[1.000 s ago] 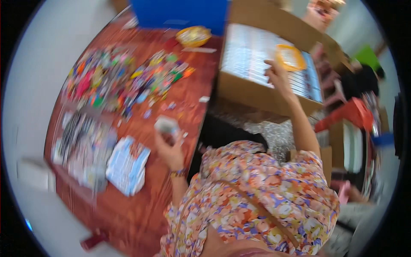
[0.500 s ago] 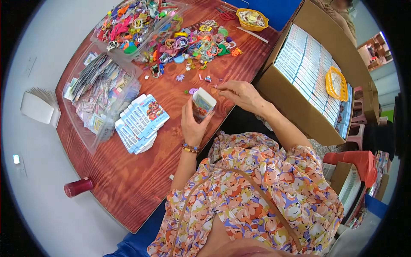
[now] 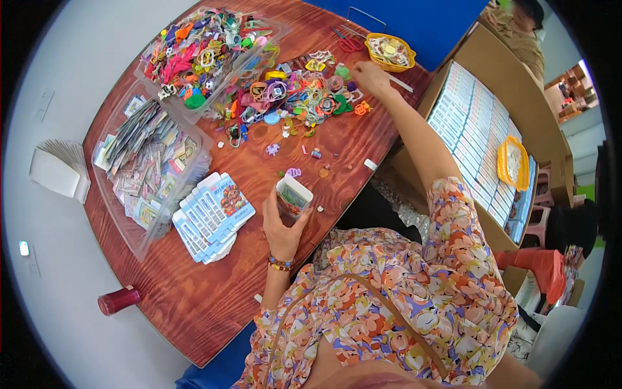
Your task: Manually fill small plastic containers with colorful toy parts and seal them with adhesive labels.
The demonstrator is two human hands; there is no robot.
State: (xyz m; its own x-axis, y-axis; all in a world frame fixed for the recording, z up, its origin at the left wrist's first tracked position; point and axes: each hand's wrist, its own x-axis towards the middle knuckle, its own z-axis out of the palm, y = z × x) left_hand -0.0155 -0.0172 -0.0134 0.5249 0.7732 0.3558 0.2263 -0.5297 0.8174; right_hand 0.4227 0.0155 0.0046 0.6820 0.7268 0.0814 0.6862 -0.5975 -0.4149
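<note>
My left hand is closed around a small card box, whose open end faces up and shows a green inside. My right hand is stretched far over the table, fingers extended beside the right edge of a heap of colourful small toys and bands; nothing shows in them. Close to the held box lie a purple trinket and a small white piece. Left of it is a fanned stack of flat blue-and-white printed boxes.
Clear plastic bins hold toys and packed cards. At the back are a yellow basket and red scissors. A big carton of boxes stands right. A red cylindrical container is at the left edge; a person is behind.
My right hand has moved away from the box, out to the far right part of the toy heap. My left hand keeps the box, now slightly lower and to the left in view.
</note>
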